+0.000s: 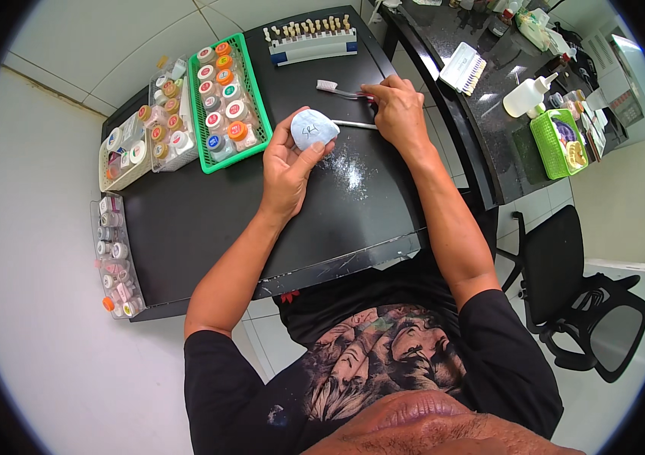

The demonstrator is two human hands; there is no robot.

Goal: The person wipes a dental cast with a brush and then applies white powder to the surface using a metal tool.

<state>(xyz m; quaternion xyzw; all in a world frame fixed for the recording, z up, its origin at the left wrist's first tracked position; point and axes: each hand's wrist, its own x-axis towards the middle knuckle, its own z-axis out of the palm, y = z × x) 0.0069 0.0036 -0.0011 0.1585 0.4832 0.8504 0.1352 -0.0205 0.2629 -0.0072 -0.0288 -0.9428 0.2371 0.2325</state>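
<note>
My left hand (290, 163) holds a pale bluish-white rounded plaster piece (312, 123) with dark handwriting on it, thumb across its near edge. My right hand (398, 114) has its fingers closed on the handle of a toothbrush (338, 91) with white bristles and a red part at the grip. A thin light-coloured rod (357, 124) reaches from beside the plaster piece to under my right hand; its ends are hidden or unclear. White powder (351, 174) is scattered on the dark desk (341, 227) just below the piece.
A green basket (201, 145) of lidded jars, more jar trays (124, 163) and a side rack (110, 250) stand left. A tooth shade guide (313, 48) stands behind. The right-hand counter (489, 144) holds a white bottle (523, 95), small green basket (554, 144) and tools. A chair (558, 273) stands right.
</note>
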